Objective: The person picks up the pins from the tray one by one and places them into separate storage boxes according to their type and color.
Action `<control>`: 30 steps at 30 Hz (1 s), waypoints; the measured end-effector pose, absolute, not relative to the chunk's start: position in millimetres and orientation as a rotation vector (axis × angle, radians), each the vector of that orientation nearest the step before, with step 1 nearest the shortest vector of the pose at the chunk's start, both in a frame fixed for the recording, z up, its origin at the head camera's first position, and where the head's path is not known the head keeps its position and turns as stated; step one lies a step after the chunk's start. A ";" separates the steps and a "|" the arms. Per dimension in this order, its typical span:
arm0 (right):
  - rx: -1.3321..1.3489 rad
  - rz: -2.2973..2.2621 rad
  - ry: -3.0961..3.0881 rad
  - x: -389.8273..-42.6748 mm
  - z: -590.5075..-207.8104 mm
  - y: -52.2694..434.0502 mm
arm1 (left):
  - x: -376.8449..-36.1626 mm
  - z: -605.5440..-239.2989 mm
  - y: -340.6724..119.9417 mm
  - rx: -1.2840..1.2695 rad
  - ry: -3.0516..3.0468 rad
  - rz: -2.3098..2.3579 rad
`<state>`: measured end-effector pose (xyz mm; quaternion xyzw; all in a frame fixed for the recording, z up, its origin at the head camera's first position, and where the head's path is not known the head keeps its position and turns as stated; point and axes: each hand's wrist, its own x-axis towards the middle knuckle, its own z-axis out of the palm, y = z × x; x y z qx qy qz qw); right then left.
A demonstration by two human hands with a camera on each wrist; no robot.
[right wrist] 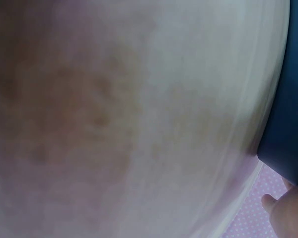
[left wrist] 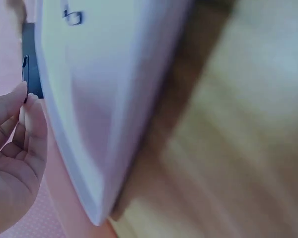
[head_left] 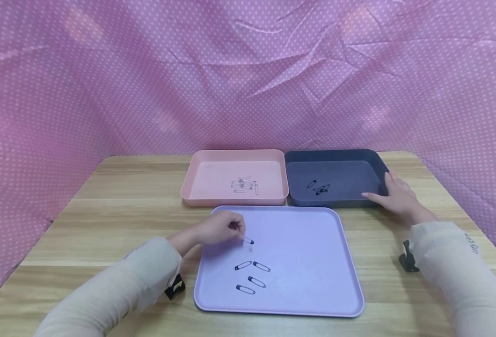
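From the head camera, the left hand [head_left: 220,229] pinches a black safety pin [head_left: 248,241] between thumb and fingertips, just above the lilac tray [head_left: 315,262]; four more black pins [head_left: 251,276] lie on the tray just nearer the person than that hand. The right hand [head_left: 397,196] rests with relaxed, spread fingers against the near right corner of the dark tray [head_left: 336,175], which holds a few black pins; beside it the pink tray [head_left: 235,178] holds silvery ones, all on the wooden tabletop [head_left: 126,196]. The left wrist camera shows the pin held by one end at the fingertips [left wrist: 27,106]. It looks light, thin, stiff and slippery, best pinched across its middle. The right wrist camera is blurred, showing only fingertips beside the dark tray's corner.
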<state>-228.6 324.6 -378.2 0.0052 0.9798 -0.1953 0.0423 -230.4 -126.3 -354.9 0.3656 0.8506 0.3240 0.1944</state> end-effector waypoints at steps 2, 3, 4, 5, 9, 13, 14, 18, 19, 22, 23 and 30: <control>0.017 -0.599 2.992 -228.3 -377.6 324.3 | -233.3 -350.3 -122.2 1.015 2.389 0.946; 0.018 -0.599 2.988 -228.1 -377.3 324.2 | -234.6 -347.7 -120.0 0.998 2.387 0.970; 0.019 -0.599 2.986 -228.0 -377.1 324.1 | -236.3 -345.6 -117.8 0.975 2.383 0.992; 0.019 -0.598 2.985 -228.0 -377.0 324.1 | -237.6 -342.7 -115.4 0.952 2.371 1.021; 0.021 -0.595 2.984 -228.1 -376.8 324.1 | -245.0 -335.4 -104.9 0.882 2.312 1.133; 0.027 -0.594 2.984 -228.2 -376.9 324.0 | -253.1 -330.7 -93.8 0.882 2.266 1.208; 0.028 -0.595 2.983 -228.2 -377.0 323.9 | -255.2 -329.7 -90.9 0.882 2.256 1.224; 0.029 -0.596 2.982 -228.1 -377.3 323.7 | -262.3 -326.3 -78.4 0.881 2.298 1.227; 0.029 -0.597 2.983 -228.1 -377.4 323.7 | -264.0 -325.7 -74.9 0.871 2.315 1.220; 0.028 -0.592 2.992 -228.1 -377.3 323.6 | -267.8 -324.7 -63.5 0.824 2.360 1.214; 0.028 -0.593 2.994 -228.2 -377.2 323.5 | -268.9 -324.5 -59.4 0.805 2.369 1.225; 0.026 -0.597 2.994 -228.2 -376.4 322.9 | -276.4 -325.2 -32.6 0.749 2.333 1.415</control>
